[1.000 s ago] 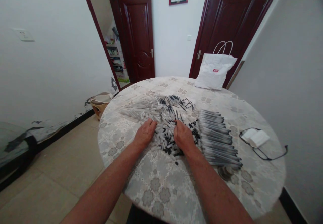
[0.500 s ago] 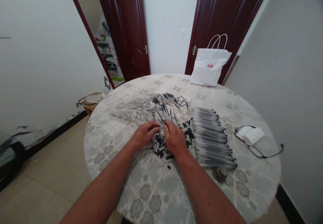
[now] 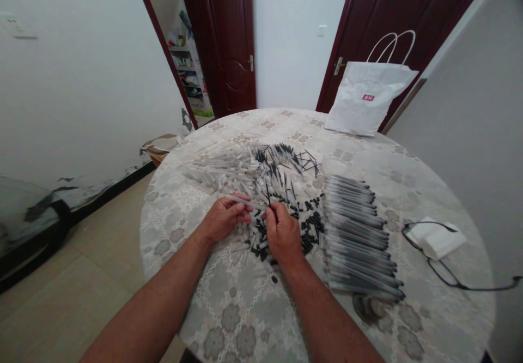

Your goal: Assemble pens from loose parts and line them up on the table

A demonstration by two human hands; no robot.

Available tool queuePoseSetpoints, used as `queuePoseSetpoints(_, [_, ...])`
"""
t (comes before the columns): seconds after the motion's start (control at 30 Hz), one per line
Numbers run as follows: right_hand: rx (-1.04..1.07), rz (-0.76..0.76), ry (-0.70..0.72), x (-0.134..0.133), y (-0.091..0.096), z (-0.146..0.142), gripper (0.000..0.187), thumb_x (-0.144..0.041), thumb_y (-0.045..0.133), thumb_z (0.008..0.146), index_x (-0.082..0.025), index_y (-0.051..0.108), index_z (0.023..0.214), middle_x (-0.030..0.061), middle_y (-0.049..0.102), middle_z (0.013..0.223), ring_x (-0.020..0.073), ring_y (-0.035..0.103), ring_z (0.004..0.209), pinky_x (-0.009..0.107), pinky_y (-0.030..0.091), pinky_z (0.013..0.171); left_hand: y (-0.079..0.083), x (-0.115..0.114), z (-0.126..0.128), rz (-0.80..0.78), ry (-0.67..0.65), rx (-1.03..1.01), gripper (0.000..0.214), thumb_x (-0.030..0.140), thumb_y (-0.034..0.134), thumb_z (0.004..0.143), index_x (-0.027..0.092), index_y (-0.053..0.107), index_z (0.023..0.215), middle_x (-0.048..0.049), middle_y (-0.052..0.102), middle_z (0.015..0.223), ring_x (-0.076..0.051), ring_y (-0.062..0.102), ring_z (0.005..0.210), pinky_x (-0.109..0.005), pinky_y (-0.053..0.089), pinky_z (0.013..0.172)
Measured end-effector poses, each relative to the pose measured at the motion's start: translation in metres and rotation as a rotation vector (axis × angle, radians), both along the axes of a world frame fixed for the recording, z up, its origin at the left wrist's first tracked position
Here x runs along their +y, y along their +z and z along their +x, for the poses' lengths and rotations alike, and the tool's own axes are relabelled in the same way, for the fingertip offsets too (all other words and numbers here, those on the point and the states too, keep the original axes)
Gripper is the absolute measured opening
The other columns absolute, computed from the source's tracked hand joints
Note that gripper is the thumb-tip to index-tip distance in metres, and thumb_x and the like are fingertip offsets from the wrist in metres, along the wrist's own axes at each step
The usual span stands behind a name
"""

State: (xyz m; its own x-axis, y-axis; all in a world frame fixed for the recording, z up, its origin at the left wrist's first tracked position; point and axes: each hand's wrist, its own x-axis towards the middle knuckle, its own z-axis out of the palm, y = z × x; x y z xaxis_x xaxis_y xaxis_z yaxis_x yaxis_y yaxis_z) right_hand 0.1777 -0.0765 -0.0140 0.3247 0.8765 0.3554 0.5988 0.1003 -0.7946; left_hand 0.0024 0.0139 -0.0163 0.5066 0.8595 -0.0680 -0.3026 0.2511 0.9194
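Note:
My left hand (image 3: 226,218) is closed around a translucent pen barrel (image 3: 255,205), which points across toward my right hand. My right hand (image 3: 283,232) pinches a thin black pen refill (image 3: 268,193) that stands up from the fingertips, close to the barrel's end. Whether the two parts touch, I cannot tell. Beneath and beside the hands lie loose black pen caps (image 3: 312,227) and small clear pieces. Beyond the left hand spreads a pile of clear barrels (image 3: 223,167). Behind the right hand are refills with dark tips (image 3: 281,153).
Assembled-looking pens (image 3: 355,232) lie in stacked rows to the right. A round glass object (image 3: 368,307) sits below them. Eyeglasses (image 3: 445,273) and a folded white tissue (image 3: 439,237) rest farther right. A white paper bag (image 3: 368,98) stands at the back of the round table (image 3: 245,292).
The pen barrel now shows plainly in my left hand, and the refill stands more upright in my right. The left hand has shifted slightly left; the camera view has turned left and down.

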Motion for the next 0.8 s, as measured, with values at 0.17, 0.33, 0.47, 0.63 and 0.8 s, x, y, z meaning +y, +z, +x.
queuePoseSetpoints(0.17, [-0.071,-0.008,0.030,-0.001,-0.003,0.000,0.022,-0.033,0.046,0.101,-0.022,0.063,0.107,0.0052,0.076,0.087,0.0206,0.072,0.078,0.027,0.048,0.069,0.002,-0.004,0.002,0.065,-0.041,0.076,0.030,0.033,0.078,0.080,0.015,0.072,0.104,-0.0083,0.075,0.086,-0.018,0.070,0.066,-0.033,0.059,0.068])
queuePoseSetpoints(0.33, [-0.148,0.055,0.044,-0.002,-0.001,0.000,0.023,-0.032,0.046,0.101,-0.020,0.065,0.106,0.0065,0.074,0.089,0.0202,0.070,0.078,0.028,0.049,0.073,0.005,-0.007,0.004,0.088,-0.045,0.070,0.033,0.038,0.075,0.084,0.014,0.069,0.106,-0.0100,0.075,0.089,-0.020,0.072,0.071,-0.036,0.060,0.070])
queuePoseSetpoints(0.47, [-0.252,0.169,0.034,-0.003,0.001,0.007,0.025,-0.026,0.043,0.101,-0.017,0.065,0.107,0.0106,0.072,0.098,0.0213,0.067,0.092,0.032,0.050,0.086,0.012,-0.004,0.009,0.026,0.085,-0.067,0.034,0.041,0.074,0.084,0.015,0.060,0.101,-0.0098,0.074,0.093,-0.022,0.074,0.076,-0.037,0.061,0.069])
queuePoseSetpoints(0.63, [-0.394,0.143,0.017,-0.002,-0.001,0.020,0.024,-0.023,0.044,0.101,-0.018,0.067,0.107,0.0102,0.070,0.100,0.0209,0.065,0.096,0.033,0.050,0.090,0.032,0.004,0.017,-0.020,0.201,-0.176,0.035,0.048,0.065,0.090,0.020,0.046,0.101,-0.0085,0.075,0.097,-0.026,0.076,0.085,-0.042,0.061,0.077])
queuePoseSetpoints(0.8, [-0.494,0.090,-0.053,0.000,-0.005,0.029,0.023,-0.025,0.047,0.101,-0.020,0.068,0.108,0.0088,0.069,0.101,0.0197,0.066,0.094,0.031,0.050,0.089,0.040,0.005,0.023,-0.032,0.237,-0.172,0.037,0.053,0.062,0.091,0.022,0.044,0.102,-0.0052,0.074,0.096,-0.024,0.077,0.086,-0.041,0.060,0.079])
